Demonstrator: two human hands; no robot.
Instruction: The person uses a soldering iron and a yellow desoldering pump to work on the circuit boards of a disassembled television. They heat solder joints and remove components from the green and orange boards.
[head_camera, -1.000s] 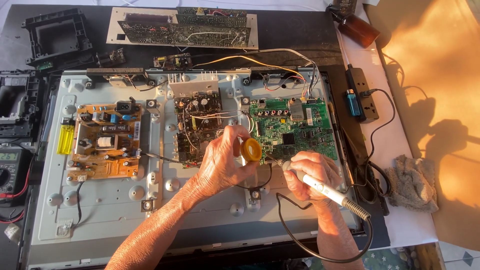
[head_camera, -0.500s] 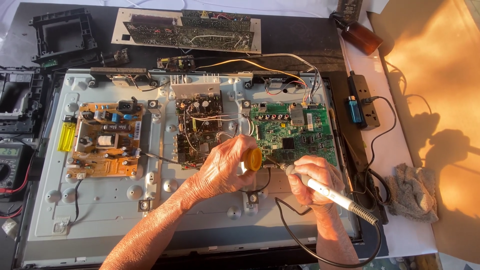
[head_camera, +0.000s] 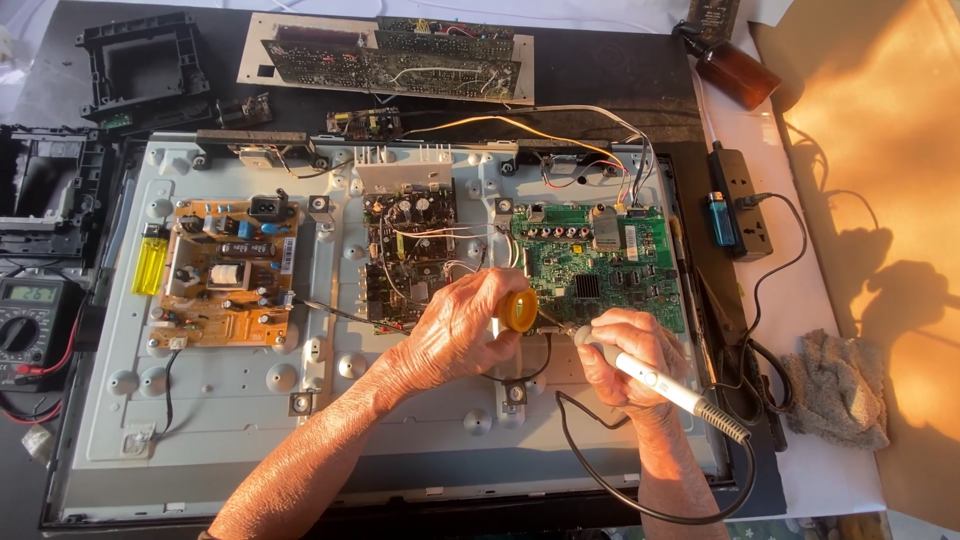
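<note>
Head view looks down on the left hand (head_camera: 455, 330) curled round a small round amber tin (head_camera: 520, 310) just left of the right hand (head_camera: 625, 350) — which grips a white soldering iron (head_camera: 665, 385), handle trailing down-right, tip hidden toward the green circuit board (head_camera: 600, 260).

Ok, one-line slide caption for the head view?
Left hand holds an amber-handled tool, right hand a soldering iron, beside the green circuit board.
</note>
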